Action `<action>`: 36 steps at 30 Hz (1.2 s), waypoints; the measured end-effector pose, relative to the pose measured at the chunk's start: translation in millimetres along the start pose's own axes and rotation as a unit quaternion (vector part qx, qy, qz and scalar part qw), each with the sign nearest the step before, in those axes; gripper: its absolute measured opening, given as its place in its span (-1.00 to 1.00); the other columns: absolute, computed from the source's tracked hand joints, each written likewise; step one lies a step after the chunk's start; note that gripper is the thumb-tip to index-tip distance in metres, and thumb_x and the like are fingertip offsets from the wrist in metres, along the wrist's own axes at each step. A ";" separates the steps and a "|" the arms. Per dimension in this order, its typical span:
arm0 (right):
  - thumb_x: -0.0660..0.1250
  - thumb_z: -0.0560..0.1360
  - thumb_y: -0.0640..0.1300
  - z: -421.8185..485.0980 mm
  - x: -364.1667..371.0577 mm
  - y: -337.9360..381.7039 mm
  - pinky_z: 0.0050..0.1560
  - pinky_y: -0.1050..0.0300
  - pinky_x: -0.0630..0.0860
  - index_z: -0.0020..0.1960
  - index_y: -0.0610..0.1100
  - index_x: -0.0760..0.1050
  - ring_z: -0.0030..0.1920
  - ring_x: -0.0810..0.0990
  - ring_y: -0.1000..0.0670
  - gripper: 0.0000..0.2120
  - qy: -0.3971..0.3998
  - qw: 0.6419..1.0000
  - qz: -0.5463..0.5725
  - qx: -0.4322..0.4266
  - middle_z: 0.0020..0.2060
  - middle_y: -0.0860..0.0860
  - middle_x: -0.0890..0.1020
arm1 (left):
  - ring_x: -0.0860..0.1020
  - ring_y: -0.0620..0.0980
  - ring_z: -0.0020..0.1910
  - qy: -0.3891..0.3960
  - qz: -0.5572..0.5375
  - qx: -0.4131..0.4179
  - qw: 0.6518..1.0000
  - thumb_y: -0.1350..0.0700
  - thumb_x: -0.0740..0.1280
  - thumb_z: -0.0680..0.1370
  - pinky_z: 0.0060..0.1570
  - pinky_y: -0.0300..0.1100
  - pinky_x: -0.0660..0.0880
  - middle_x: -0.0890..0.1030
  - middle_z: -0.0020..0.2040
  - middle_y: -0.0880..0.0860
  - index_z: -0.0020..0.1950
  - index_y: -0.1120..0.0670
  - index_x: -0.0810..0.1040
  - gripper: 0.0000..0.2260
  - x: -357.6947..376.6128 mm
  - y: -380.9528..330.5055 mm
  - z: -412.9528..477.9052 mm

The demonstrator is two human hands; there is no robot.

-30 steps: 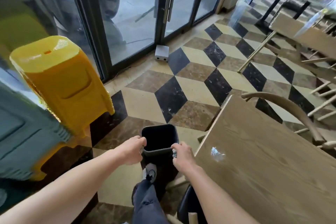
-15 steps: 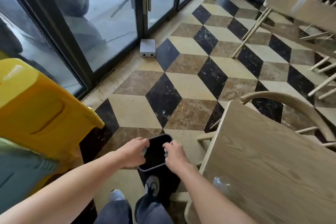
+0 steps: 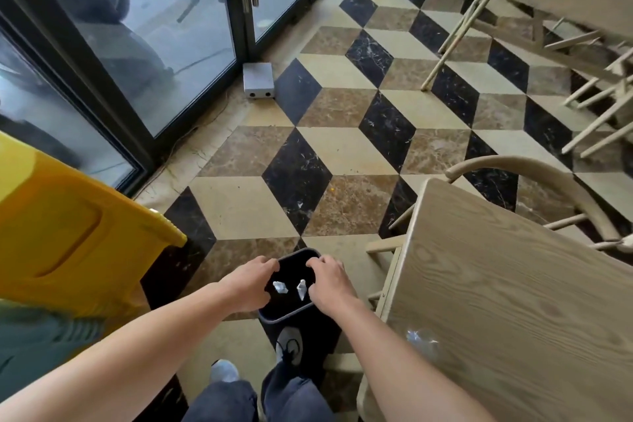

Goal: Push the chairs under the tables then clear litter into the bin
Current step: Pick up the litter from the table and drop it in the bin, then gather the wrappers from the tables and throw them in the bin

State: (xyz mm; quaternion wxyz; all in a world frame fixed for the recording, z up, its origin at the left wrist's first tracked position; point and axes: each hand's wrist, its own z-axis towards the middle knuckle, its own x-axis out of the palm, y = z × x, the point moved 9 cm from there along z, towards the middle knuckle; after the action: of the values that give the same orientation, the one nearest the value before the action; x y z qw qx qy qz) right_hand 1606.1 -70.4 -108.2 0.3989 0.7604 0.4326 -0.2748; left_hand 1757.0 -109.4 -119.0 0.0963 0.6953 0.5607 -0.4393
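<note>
A small black bin (image 3: 301, 313) stands on the tiled floor right in front of my feet. Two white crumpled scraps of litter (image 3: 280, 287) show loose inside its mouth, between my hands. My left hand (image 3: 248, 284) hovers over the bin's left rim and my right hand (image 3: 330, 286) over its right rim, fingers curled downward and holding nothing. A light wooden table (image 3: 513, 301) is on my right, with a curved-back wooden chair (image 3: 534, 181) tucked in at its far side. A clear crumpled piece of plastic (image 3: 419, 341) lies on the table's near edge.
A big yellow plastic container (image 3: 68, 233) stands close on my left, with a grey-green one below it. Glass doors (image 3: 164, 44) run along the left, a small grey box (image 3: 258, 80) at their foot. A second table with chairs (image 3: 565, 0) is far right.
My hands moved over the bin's mouth and let go of the white scraps, which now lie free inside it. The view tilted further down and the bin came nearer.
</note>
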 end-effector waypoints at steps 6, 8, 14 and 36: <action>0.22 0.56 -0.27 -27.2 -17.9 -19.2 0.22 -0.05 0.46 0.37 -0.08 0.44 0.31 0.40 -0.15 -0.61 -0.034 0.997 0.014 0.061 0.28 -0.09 0.46 | 0.52 0.05 -0.02 0.038 0.090 0.047 0.994 0.18 0.33 0.52 -0.06 -0.02 0.58 0.52 0.04 0.02 0.11 0.00 0.47 -0.81 -11.4 -15.1 -5.1; 0.23 0.57 -0.25 -45.1 -24.1 -29.0 0.17 -0.03 0.49 0.33 -0.10 0.47 0.26 0.44 -0.16 -0.65 -0.056 0.994 0.021 0.092 0.25 -0.09 0.48 | 0.53 0.06 0.00 0.034 0.106 0.070 0.991 0.18 0.31 0.54 -0.04 -0.02 0.57 0.54 0.07 0.04 0.17 0.03 0.48 -0.79 -18.0 -27.8 -4.8; 0.25 0.57 -0.17 -140.8 -14.9 -63.2 0.08 0.04 0.51 0.23 -0.11 0.49 0.13 0.53 -0.16 -0.76 -0.128 0.960 0.069 0.241 0.17 -0.08 0.50 | 0.49 0.07 -0.14 0.041 0.165 0.169 0.971 0.12 0.25 0.52 -0.25 -0.05 0.45 0.47 -0.09 0.02 -0.01 0.01 0.40 -0.93 -6.9 -80.5 -13.9; 0.25 0.60 -0.08 -380.4 75.7 -208.0 0.04 0.08 0.44 0.10 -0.07 0.43 0.21 0.51 -0.11 -0.89 -0.201 0.867 0.183 0.418 0.20 -0.05 0.49 | 0.58 0.12 0.02 0.025 0.299 0.289 0.909 0.16 0.20 0.57 -0.13 -0.06 0.52 0.51 0.16 0.09 0.27 0.08 0.42 -0.73 107.0 -306.9 -80.4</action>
State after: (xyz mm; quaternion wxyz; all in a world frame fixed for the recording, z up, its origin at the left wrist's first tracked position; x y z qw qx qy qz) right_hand 1487.3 348.0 -40.8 0.1650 0.8499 0.0404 -0.4988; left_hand 1530.6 123.6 -38.0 0.0038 0.8388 0.1772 -0.5148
